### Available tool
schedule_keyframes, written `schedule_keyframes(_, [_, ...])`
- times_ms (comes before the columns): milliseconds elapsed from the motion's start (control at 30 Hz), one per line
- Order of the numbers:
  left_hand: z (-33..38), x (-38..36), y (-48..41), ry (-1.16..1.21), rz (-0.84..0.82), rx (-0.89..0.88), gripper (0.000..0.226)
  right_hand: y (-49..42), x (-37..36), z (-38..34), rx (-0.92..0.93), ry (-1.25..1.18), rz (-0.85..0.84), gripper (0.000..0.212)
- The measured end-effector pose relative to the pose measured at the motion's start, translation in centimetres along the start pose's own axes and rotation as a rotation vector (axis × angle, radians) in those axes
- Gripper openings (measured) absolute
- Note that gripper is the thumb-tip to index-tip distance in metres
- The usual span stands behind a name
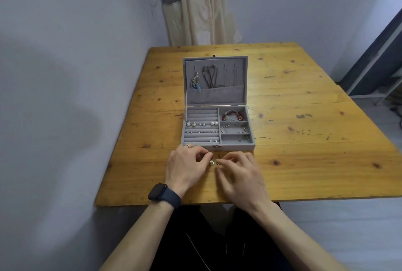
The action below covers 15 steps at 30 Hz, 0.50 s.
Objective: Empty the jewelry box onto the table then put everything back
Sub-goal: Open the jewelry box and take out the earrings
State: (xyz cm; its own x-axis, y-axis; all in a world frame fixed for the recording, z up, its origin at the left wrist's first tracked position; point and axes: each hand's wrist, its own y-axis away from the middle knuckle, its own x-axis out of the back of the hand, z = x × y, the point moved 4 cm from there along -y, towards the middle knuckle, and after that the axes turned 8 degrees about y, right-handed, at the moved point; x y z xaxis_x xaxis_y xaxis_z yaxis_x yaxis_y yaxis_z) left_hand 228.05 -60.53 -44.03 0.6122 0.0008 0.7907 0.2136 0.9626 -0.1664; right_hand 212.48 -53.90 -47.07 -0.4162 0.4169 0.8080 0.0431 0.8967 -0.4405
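Head view: left hand (187,165) and right hand (240,176), fingers curled, pinch small gold studs (211,163) at their fingertips over the wooden table (304,161); just beyond, the grey jewelry box (230,147) stands open, lid raised.

Closed off just beyond the fingers (202,155) by the low front wall of the open grey velvet jewelry box (230,147), just beside the knuckles of the left hand (185,167). Barred farther out by the upright grey padded lid (239,96), hung with dark cords (210,77). Pinched down to a slim gap between the fingertips of both hands, filled by small gold-coloured pieces (214,163) held there above the yellow wooden bench (304,161). Wide open over bare wood to the right of the right hand (241,179). Open leftward only up to the bench edge, close against the pale grey wall (65,74). Unobstructed from above into the box compartments.
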Motion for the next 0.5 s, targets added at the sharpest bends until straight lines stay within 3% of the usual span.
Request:
schedule_keyframes(200, [-0.7,0.4,0.6,-0.127,0.042,-0.080,0.019,-1.0,0.1,0.9,-0.226,-0.014,0.028,0.021])
schedule_keyframes(500, [-1.0,-0.1,0.9,-0.154,0.049,-0.101,0.018,-1.3,-0.5,0.7,-0.225,0.027,-0.022,0.017])
